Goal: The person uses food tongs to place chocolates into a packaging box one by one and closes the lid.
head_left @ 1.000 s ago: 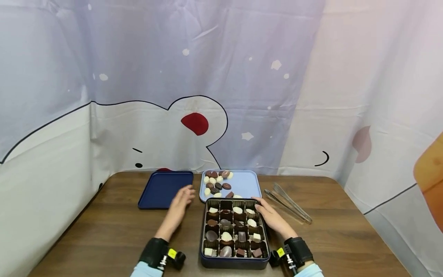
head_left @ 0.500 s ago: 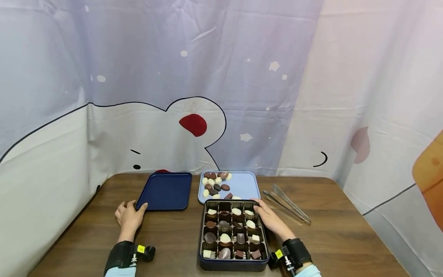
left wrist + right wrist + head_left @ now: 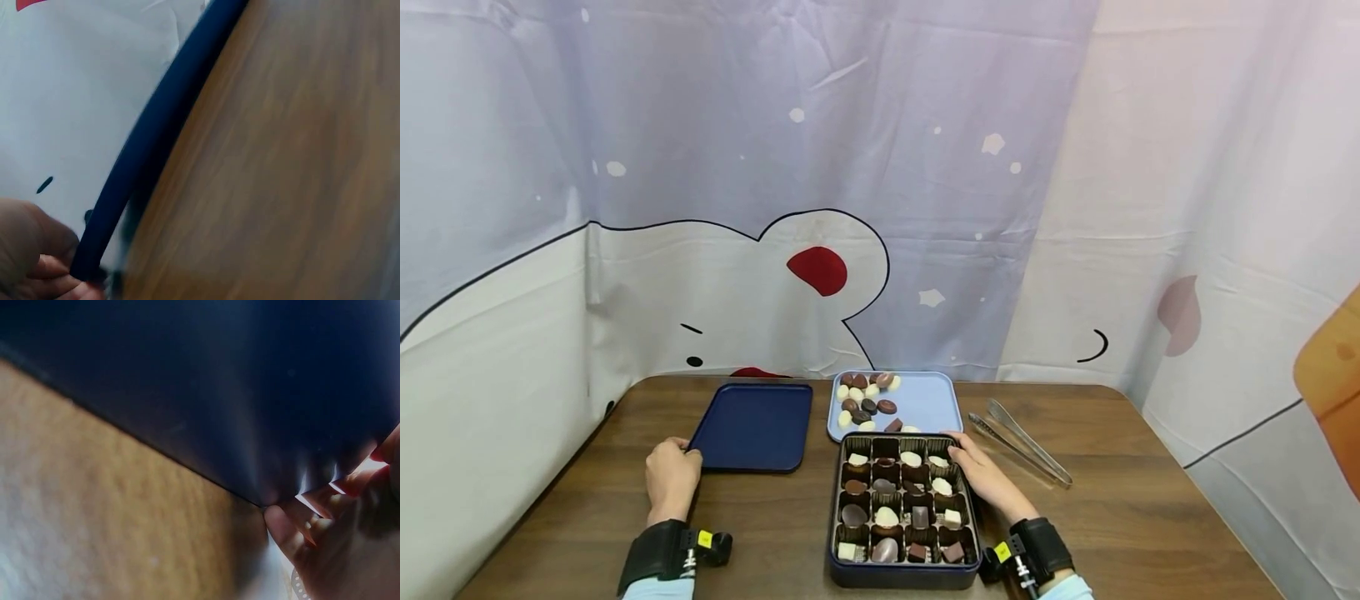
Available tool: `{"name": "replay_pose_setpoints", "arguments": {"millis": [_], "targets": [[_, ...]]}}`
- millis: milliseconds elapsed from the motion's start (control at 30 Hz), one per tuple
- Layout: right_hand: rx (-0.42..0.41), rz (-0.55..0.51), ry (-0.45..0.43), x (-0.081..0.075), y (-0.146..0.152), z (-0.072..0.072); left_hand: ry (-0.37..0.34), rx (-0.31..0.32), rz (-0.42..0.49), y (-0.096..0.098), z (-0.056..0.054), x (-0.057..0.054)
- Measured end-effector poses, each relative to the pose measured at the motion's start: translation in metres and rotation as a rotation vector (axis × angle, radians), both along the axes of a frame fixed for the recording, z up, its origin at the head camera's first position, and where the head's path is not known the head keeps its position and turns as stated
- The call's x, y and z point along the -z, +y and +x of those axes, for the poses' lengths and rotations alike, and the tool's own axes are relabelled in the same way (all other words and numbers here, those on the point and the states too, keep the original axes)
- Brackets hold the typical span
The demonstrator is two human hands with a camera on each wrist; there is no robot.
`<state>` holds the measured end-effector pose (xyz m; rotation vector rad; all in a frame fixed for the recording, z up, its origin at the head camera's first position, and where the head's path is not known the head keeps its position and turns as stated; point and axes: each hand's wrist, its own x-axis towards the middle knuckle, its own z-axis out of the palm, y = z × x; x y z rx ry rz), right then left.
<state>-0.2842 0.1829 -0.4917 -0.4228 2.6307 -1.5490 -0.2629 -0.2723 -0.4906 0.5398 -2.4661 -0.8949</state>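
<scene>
My left hand pinches the near-left corner of a dark blue square lid. In the left wrist view the lid's rim runs up from between thumb and fingers, with a dark gap between it and the wood. My right hand rests with extended fingers against the far right corner of a dark blue box of chocolates, its thumb at the rim. The right wrist view shows fingertips touching the box's smooth side wall. Inside, a divided insert holds white, brown and dark chocolates, mostly one per compartment.
Behind the box lies a light blue tray with several chocolates gathered on its left and front. Metal tongs lie to the right of the tray, beyond my right hand. A printed curtain hangs behind the wooden table.
My left hand has gone from between lid and box out to the left and closed on the lid's corner. The lid has shifted slightly toward me. My right hand stays at the box.
</scene>
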Motion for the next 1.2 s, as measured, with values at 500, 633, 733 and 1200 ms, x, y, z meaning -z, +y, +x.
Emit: {"name": "replay_pose_setpoints", "arguments": {"millis": [500,633,733,1200], "targets": [[-0.004,-0.011,-0.003,-0.004,0.001,0.000,-0.146,0.259,0.470,-0.006,0.008,-0.045],[0.012,0.010,-0.009,-0.005,0.002,0.001,0.032,0.224,0.350,0.011,0.017,-0.074],[0.055,-0.002,-0.002,-0.009,0.005,0.001,0.256,0.177,0.199,0.034,0.029,-0.099],[-0.557,-0.965,-0.228,-0.111,0.013,0.045,1.138,0.824,-0.296,0.176,0.084,-0.143]]}}
